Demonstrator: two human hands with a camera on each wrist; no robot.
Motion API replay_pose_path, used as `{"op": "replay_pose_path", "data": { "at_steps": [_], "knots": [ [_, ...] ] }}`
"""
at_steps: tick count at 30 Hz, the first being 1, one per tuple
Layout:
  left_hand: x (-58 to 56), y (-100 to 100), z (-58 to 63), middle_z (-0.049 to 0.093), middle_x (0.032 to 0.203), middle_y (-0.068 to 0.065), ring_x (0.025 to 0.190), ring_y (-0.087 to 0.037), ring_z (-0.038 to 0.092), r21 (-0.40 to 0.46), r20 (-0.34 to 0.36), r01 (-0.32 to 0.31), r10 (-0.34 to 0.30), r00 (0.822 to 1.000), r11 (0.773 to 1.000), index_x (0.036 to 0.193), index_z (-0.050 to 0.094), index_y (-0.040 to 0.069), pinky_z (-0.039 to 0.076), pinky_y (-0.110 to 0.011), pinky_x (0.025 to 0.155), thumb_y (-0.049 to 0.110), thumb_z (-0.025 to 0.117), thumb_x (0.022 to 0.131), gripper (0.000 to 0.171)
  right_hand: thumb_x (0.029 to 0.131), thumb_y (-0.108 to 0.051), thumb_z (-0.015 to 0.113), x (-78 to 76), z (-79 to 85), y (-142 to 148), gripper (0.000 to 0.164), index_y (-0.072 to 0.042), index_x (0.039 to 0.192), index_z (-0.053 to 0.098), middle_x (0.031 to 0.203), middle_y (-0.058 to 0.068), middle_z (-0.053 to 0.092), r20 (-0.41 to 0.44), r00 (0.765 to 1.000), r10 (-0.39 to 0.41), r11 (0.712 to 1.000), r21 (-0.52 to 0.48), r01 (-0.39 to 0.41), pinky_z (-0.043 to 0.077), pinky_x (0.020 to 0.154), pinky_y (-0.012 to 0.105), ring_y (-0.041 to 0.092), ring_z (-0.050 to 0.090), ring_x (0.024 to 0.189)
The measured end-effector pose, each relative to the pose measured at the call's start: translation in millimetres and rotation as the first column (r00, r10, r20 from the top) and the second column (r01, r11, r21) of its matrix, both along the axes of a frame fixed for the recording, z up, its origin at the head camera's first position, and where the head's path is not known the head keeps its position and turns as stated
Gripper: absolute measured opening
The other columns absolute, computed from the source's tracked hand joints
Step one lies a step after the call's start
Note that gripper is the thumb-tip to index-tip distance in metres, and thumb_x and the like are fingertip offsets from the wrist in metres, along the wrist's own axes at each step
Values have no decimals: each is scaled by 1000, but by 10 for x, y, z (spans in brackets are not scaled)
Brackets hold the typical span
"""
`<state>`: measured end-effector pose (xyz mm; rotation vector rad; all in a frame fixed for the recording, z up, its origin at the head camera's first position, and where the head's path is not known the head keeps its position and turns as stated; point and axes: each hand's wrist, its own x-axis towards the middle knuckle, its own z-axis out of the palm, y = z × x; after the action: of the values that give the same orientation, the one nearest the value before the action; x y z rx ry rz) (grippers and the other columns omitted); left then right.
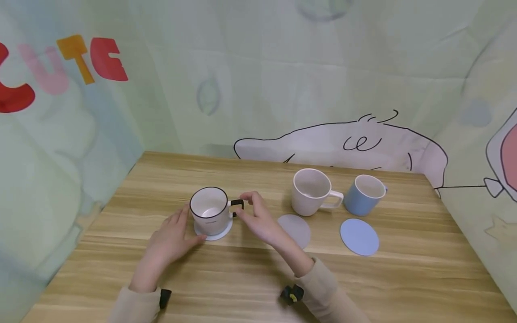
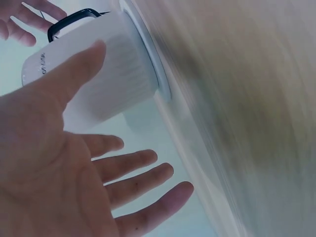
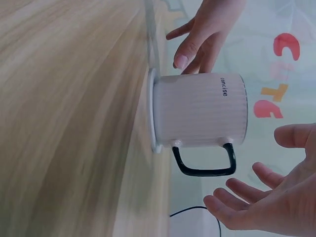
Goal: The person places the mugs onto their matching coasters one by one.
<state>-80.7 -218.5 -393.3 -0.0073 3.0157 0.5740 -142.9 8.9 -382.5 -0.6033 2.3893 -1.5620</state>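
We read two texts: "concise" [image 3: 224, 87], small dark print on the white mug [image 3: 197, 111], just below its rim; "CUTE" [image 1: 60, 76], big coloured letters on the backdrop [image 1: 169, 89], behind and left of the mug.

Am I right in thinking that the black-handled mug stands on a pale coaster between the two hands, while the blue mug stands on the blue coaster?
Not quite: the head view shows the blue mug standing on the table behind the blue coaster, not on it. The black-handled mug does stand on a pale coaster between the left hand and the right hand.
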Motion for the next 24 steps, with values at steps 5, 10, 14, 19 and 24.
{"op": "replay_pose_path", "data": {
  "at_steps": [5, 10, 14, 19, 24],
  "knots": [
    [24, 46, 36, 28, 148, -37, 132, -57, 33, 20, -25, -38, 39, 999, 999, 151, 15, -4, 34, -70, 99, 45, 67, 86, 97, 97, -22, 53, 53, 35, 83, 43, -5, 135, 42, 141, 14, 43, -20, 999, 33, 999, 26, -33, 34, 111, 51, 35, 37, 134],
    [40, 86, 74, 26, 150, -35, 131, -56, 33, 7, -46, -89, 89, 995, 996, 152, 12, -3, 36, -72, 95, 50, 65, 86, 99, 98, -25, 53, 113, 59, 165, 45, -7, 137, 41, 144, 11, 42, 23, 999, 43, 999, 16, -43, 34, 110, 53, 32, 38, 135],
    [68, 109, 100, 25, 151, -34, 132, -56, 33, 14, -78, -99, 100, 992, 995, 152, 12, -3, 37, -72, 94, 51, 65, 86, 100, 98, -31, 53, 155, 99, 227, 48, -8, 138, 40, 145, 11, 43, 48, 998, 51, 999, 9, -51, 31, 113, 52, 29, 37, 137],
    [115, 135, 126, 25, 151, -34, 132, -55, 33, 14, -128, -95, 96, 987, 995, 152, 11, -2, 38, -72, 92, 50, 66, 85, 101, 99, -26, 51, 180, 136, 306, 44, -7, 137, 42, 144, 13, 47, 42, 997, 72, 997, 0, -72, 28, 115, 53, 28, 40, 136],
    [173, 156, 116, 28, 150, -33, 131, -54, 35, 24, -202, -82, 85, 976, 996, 153, 11, 0, 39, -72, 92, 46, 70, 84, 102, 98, -21, 51, 181, 139, 379, 39, -8, 134, 44, 140, 12, 50, 49, 996, 69, 997, -27, -68, 29, 114, 54, 28, 43, 134]
  ]
}}
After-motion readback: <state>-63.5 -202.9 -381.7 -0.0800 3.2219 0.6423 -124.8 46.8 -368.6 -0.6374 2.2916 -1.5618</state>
